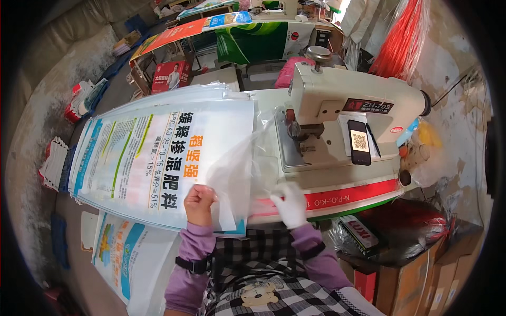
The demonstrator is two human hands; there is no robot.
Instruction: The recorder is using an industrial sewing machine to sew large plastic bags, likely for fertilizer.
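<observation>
My bare left hand point(199, 204) is closed in a pinch at the edge of a thin, see-through plastic film point(236, 166). The film rises loosely in front of the sewing machine and stretches across toward my right hand point(290, 205). That hand wears a white glove and is smeared by motion, so its grip on the film cannot be made out. Beneath my left hand lies a stack of flat white printed bags point(221, 118). Right of the film stands a cream sewing machine point(348, 89), its needle area point(303, 131) over a metal plate.
A phone point(358, 142) and a black pen point(373, 139) rest on the machine's bed. More printed bags point(142, 247) hang below at left. Red strands point(403, 42) hang at the back right; cardboard boxes point(403, 284) stand at lower right. Another bag-covered table point(184, 34) is behind.
</observation>
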